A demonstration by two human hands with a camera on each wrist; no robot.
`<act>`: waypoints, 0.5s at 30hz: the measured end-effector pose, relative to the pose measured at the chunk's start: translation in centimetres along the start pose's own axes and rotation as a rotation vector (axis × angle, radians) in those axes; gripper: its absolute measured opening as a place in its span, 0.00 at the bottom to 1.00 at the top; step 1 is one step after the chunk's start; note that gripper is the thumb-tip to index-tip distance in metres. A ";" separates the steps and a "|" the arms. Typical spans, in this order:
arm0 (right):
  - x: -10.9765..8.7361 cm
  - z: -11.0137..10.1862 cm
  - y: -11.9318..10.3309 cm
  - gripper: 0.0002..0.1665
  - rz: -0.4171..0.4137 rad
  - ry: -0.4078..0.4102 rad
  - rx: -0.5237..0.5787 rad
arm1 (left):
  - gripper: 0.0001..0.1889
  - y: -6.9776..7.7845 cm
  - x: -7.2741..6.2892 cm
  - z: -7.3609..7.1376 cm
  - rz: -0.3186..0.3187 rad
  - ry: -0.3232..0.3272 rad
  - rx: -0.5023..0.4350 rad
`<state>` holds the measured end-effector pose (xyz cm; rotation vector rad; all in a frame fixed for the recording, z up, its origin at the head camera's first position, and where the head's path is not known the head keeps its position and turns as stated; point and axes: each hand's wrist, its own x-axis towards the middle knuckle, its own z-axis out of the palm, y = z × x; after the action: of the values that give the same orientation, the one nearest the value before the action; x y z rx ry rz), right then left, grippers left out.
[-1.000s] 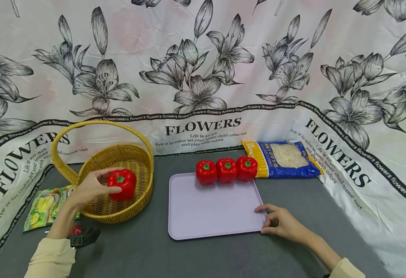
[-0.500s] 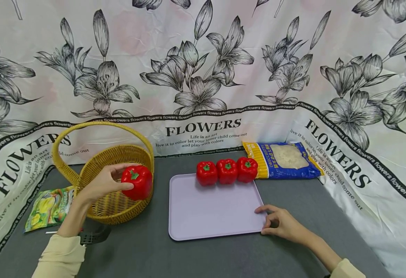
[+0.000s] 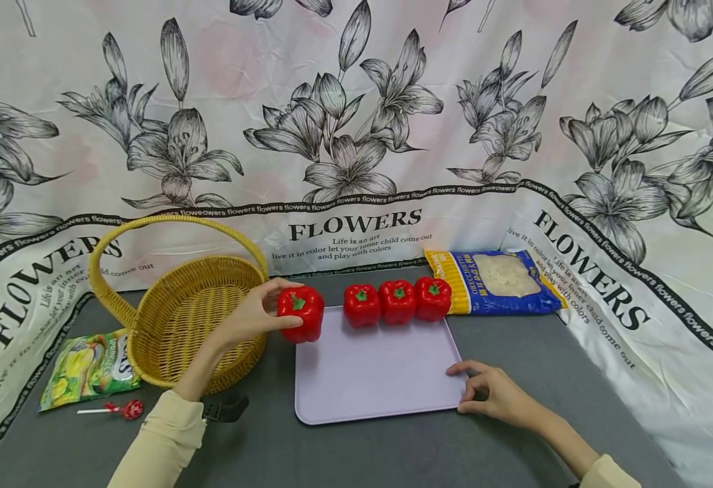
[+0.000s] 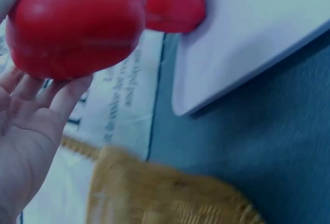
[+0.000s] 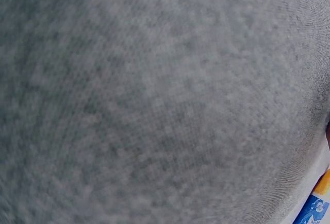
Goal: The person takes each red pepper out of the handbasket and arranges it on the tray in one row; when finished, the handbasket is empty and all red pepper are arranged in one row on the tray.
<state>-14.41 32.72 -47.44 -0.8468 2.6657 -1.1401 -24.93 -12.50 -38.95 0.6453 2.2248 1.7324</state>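
Observation:
My left hand (image 3: 257, 317) grips a red bell pepper (image 3: 308, 313) with a green stem, held up between the basket and the tray's far left corner. In the left wrist view, thumb and fingers lie around that pepper (image 4: 77, 28). Three more red bell peppers (image 3: 397, 302) sit in a row along the far edge of a pale lilac tray (image 3: 375, 373). My right hand (image 3: 497, 393) holds the tray's near right corner, thumb and index finger at the rim. The right wrist view is mostly grey cloth and does not show the hand.
A yellow wicker basket (image 3: 179, 318) with a tall handle stands at the left. Beside it lie a green snack packet (image 3: 82, 369) and a red lollipop (image 3: 132, 409). A blue and yellow pasta bag (image 3: 503, 281) lies behind the tray's right side, before the flowered cloth (image 3: 356, 234).
My left hand has carried the bell pepper rightward out of the basket to the tray's left edge, leaving the lollipop in full view. My right hand has stayed at the tray corner.

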 end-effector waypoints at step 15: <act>0.0 0.0 -0.2 0.10 -0.006 -0.004 0.007 | 0.32 -3.2 3.5 3.2 -0.155 0.132 0.064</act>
<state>-14.34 32.58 -47.29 -0.8551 2.6558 -1.1467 -27.14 -8.67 -42.67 0.3693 2.3572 1.6774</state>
